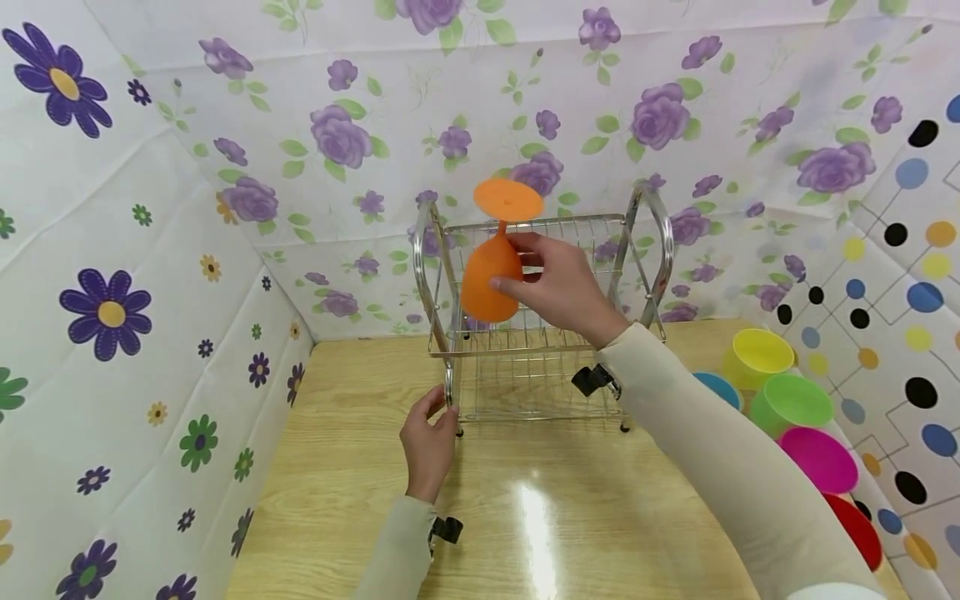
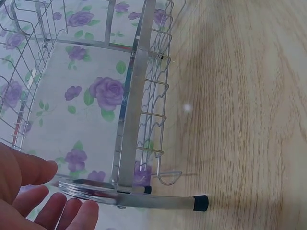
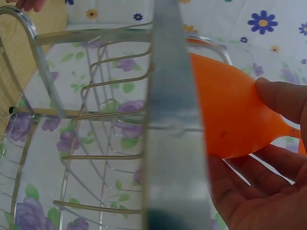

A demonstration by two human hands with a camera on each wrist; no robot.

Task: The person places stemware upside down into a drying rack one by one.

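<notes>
An orange plastic wine goblet (image 1: 491,279) is held upside down over the upper tier of a chrome wire dish rack (image 1: 525,352), its round base on top. My right hand (image 1: 558,279) grips it by the bowl near the stem, thumb on one side and fingers on the other. In the right wrist view a metal rail hides part of the goblet's bowl (image 3: 235,110). Low at the rack's left front leg is my left hand (image 1: 429,442). Its thumb and fingers lie loosely on either side of the leg's curved tube (image 2: 91,189).
Along the right side stand several coloured cups: yellow (image 1: 757,358), blue (image 1: 717,388), green (image 1: 791,404), magenta (image 1: 819,460) and red (image 1: 853,529). The rack stands on a wooden table (image 1: 360,467), close to a flower-patterned cloth (image 1: 337,200) at the back.
</notes>
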